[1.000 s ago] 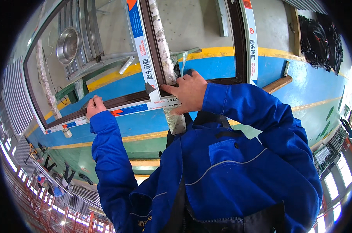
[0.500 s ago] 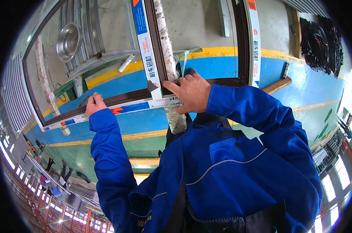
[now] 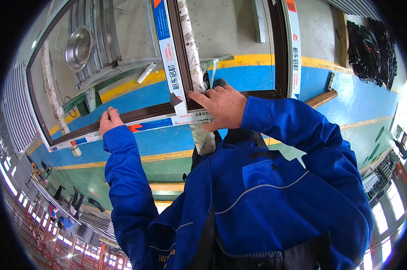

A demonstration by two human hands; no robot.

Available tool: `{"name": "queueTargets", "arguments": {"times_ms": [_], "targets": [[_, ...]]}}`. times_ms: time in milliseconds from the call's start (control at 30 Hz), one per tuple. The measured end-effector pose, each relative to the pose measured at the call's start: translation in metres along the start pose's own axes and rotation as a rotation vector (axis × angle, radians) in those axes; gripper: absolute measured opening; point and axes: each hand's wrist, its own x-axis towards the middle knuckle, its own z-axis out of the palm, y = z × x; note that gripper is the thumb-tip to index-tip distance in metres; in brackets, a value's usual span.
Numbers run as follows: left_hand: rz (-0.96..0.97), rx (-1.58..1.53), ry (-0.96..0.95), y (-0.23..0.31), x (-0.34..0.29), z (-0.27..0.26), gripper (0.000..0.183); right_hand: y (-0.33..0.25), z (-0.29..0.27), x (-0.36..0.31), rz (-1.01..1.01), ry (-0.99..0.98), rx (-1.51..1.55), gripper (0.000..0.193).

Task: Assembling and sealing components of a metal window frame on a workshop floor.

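A large window frame [image 3: 151, 122], dark brown with white, blue and red protective film, lies across trestle bars in front of me. My left hand [image 3: 110, 120] is closed on its near rail, left of the middle bar, with the fingers over the inner edge. My right hand [image 3: 226, 105] grips the same rail just right of the middle bar [image 3: 174, 67]. One of its fingers points along the corner where bar and rail meet. A small grey flap [image 3: 175, 99] sticks up at that joint. Under my right hand a wrapped support bar [image 3: 204, 139] runs toward me.
A metal bowl [image 3: 79, 48] rests on silver profiles at the far left. A white tube [image 3: 146, 73] sits on a green trestle [image 3: 88, 100]. At the right are a wooden bar [image 3: 320, 98] and a black bundle [image 3: 371, 54]. People stand in the distance at lower left.
My right hand has shifted slightly to the right along the rail, its sleeve with it. My left hand and the window frame stay in place.
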Motion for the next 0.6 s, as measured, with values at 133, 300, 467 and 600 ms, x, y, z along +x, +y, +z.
{"name": "queueTargets", "arguments": {"times_ms": [133, 300, 467, 600], "targets": [[0.007, 0.01, -0.006, -0.002, 0.001, -0.001, 0.039, 0.0, 0.007, 0.003, 0.012, 0.023, -0.051, 0.086], [0.01, 0.029, -0.005, -0.009, 0.004, 0.0, 0.038, 0.002, 0.005, 0.005, 0.016, -0.039, -0.035, 0.089], [-0.031, -0.043, -0.023, -0.003, 0.002, 0.0, 0.038, -0.004, -0.001, 0.007, 0.113, -0.031, 0.05, 0.088], [-0.04, -0.023, -0.067, -0.006, 0.004, -0.002, 0.039, -0.003, -0.005, 0.01, 0.049, -0.1, -0.009, 0.088]]}}
